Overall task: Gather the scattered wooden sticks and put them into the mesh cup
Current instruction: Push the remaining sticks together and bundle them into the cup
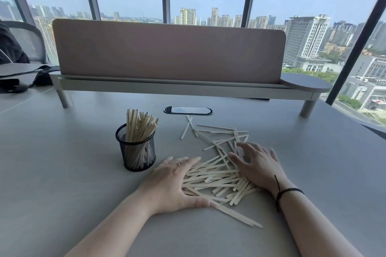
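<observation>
A black mesh cup (136, 152) stands on the grey table (62, 162), holding several upright wooden sticks (139, 125). To its right a loose pile of wooden sticks (217, 175) lies flat on the table, with a few strays (208, 129) farther back. My left hand (173, 181) lies flat on the pile's left side, fingers spread, thumb along its near edge. On the pile's right side rests my right hand (257, 162), palm down with fingers apart. Neither hand grips any stick.
A raised shelf with a pink-brown divider panel (167, 52) crosses the table's back. An oval cable port (187, 110) sits just behind the sticks. A dark bag (20, 81) and a chair are at far left. Windows lie beyond.
</observation>
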The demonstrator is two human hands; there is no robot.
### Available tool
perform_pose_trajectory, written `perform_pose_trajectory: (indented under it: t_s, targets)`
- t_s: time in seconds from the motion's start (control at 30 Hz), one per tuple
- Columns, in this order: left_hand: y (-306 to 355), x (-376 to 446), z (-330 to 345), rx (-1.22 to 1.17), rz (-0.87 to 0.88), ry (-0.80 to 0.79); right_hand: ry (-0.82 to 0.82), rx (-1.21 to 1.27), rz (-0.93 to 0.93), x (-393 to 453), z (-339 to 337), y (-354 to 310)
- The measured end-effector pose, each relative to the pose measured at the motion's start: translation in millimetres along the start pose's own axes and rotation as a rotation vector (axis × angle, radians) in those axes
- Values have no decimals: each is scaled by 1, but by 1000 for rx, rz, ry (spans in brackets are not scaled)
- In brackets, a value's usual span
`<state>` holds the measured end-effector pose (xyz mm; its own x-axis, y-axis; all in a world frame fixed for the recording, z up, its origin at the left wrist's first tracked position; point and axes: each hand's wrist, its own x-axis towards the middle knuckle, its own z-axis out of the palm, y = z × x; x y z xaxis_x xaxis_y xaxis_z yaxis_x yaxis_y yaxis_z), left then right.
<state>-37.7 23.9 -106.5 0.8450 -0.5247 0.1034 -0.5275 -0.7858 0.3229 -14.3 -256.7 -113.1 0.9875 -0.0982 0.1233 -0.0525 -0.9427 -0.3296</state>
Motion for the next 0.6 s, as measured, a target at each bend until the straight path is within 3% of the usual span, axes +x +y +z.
perform_pose_trajectory:
  t_s: [0.23,0.47,0.6]
  targets:
    - [8,-4,-9,-22,-27,18,-70,-42,-69,-1,0,-7]
    - [2,-4,0,-34,-25,100,139,-86,-3,-11,1,-18]
    - [-1,-2,3,-47,-26,168,230,-154,-70,-19,3,-33]
